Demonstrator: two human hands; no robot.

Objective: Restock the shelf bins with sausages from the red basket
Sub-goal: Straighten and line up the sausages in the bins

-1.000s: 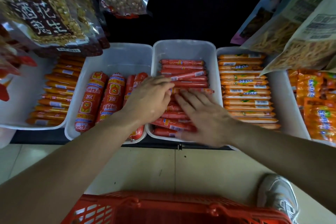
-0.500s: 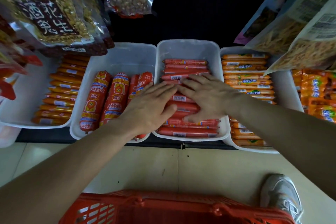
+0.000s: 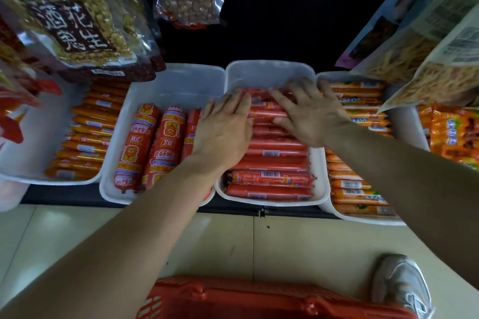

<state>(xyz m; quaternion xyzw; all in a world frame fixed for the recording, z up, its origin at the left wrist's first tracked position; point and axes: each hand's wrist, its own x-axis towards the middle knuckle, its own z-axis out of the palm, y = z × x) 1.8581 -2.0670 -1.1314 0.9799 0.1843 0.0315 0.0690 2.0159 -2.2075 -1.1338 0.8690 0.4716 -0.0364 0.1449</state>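
Shelf bin [image 3: 269,67] — flat hands [image 3: 223,134] [image 3: 312,118] on sausages [image 3: 269,192]

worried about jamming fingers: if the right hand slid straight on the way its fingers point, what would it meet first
Most likely the far wall of the white plastic middle bin. The right hand lies flat on the thin red sausages, fingertips near their back row; depth there is unclear.

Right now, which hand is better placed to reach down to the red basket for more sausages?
Probably the left hand: it lies nearer the front of the middle bin, and its forearm runs by the red basket. The right hand reaches deeper toward the back.
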